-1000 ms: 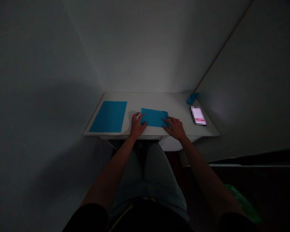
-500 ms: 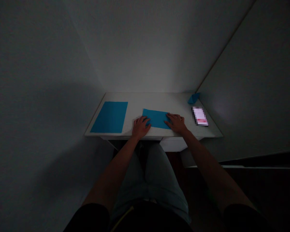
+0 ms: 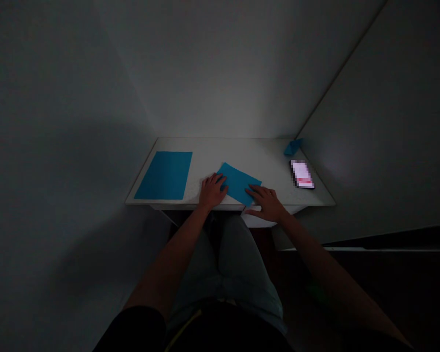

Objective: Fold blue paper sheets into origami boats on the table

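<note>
A small blue sheet of paper (image 3: pixel 239 182) lies turned at a slant on the white desk, its near corner reaching the front edge. On its left end rests my left hand (image 3: pixel 211 190), fingers spread and touching the paper. My right hand (image 3: pixel 267 201) lies over the right side, fingertips on the paper and thumb apart, close to the desk's front edge. Neither hand grips the paper. Whether the sheet is folded I cannot tell. To the left, a larger blue sheet (image 3: pixel 165 176) lies flat.
The white desk (image 3: pixel 201 146) meets walls at the back and right. A phone (image 3: pixel 302 174) with its screen lit lies at the right. Behind it sits a folded blue paper shape (image 3: pixel 292 146). Below the front edge is a drawer (image 3: pixel 258 219).
The small sheet has turned clockwise, its right end swinging toward me. My right hand has moved nearer with it, thumb spreading out. My left hand has stayed on the left end.
</note>
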Tool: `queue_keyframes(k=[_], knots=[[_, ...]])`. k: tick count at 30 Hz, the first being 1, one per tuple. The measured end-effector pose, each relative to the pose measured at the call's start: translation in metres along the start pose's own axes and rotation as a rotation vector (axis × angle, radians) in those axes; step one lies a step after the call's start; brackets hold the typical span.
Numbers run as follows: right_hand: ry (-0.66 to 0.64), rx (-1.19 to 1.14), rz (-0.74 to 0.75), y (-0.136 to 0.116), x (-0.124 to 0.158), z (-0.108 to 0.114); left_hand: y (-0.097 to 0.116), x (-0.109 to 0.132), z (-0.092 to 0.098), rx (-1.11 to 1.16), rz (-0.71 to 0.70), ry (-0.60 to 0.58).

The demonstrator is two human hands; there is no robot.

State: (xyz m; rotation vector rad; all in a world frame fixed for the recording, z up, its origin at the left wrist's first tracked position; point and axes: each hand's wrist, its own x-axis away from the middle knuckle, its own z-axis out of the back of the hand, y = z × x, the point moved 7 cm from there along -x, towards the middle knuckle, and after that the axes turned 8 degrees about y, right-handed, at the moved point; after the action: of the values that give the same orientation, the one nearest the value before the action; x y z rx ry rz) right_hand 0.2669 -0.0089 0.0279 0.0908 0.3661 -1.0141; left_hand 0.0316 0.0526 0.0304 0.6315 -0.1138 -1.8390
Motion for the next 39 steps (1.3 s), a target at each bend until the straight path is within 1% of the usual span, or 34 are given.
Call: queue_keyframes(k=[3, 7, 12, 16, 18, 21, 25, 28, 30, 33, 34, 35, 39], knots=[[0.013, 0.015, -0.080, -0.010, 0.008, 0.003, 0.000, 0.000, 0.000, 0.016, -0.008, -0.006], [0.034, 0.030, -0.225, -0.010, -0.001, 0.006, 0.001, 0.000, 0.002, 0.032, -0.024, -0.001], [0.086, 0.058, -0.428, 0.009, -0.020, 0.003, 0.004, 0.002, 0.006, 0.047, -0.047, 0.002], [0.168, 0.080, -0.556, 0.030, -0.030, 0.002, 0.012, 0.006, 0.003, 0.104, -0.169, -0.074], [0.203, 0.088, -0.585, 0.037, -0.033, 0.003, 0.015, 0.008, 0.001, 0.133, -0.234, -0.127], [0.215, 0.091, -0.533, 0.039, -0.038, 0.004, 0.018, 0.011, -0.001, 0.172, -0.289, -0.168], [0.184, 0.050, -0.440, 0.038, -0.039, -0.003, 0.019, 0.011, 0.002, 0.212, -0.308, -0.148], [0.170, 0.016, -0.406, 0.036, -0.033, -0.007, 0.017, 0.010, 0.003, 0.233, -0.284, -0.115], [0.181, 0.023, -0.378, 0.032, -0.029, -0.006, 0.014, 0.007, 0.005, 0.259, -0.239, -0.049], [0.180, 0.038, -0.323, 0.020, -0.027, -0.005, 0.005, 0.003, 0.011, 0.298, -0.121, 0.098], [0.174, 0.039, -0.313, 0.014, -0.028, -0.006, 0.002, 0.002, 0.013, 0.301, -0.086, 0.130], [0.166, 0.039, -0.309, 0.008, -0.029, -0.007, 0.001, 0.001, 0.015, 0.297, -0.060, 0.146], [0.143, 0.039, -0.321, -0.023, -0.038, -0.013, 0.002, 0.001, 0.019, 0.190, -0.018, 0.128]])
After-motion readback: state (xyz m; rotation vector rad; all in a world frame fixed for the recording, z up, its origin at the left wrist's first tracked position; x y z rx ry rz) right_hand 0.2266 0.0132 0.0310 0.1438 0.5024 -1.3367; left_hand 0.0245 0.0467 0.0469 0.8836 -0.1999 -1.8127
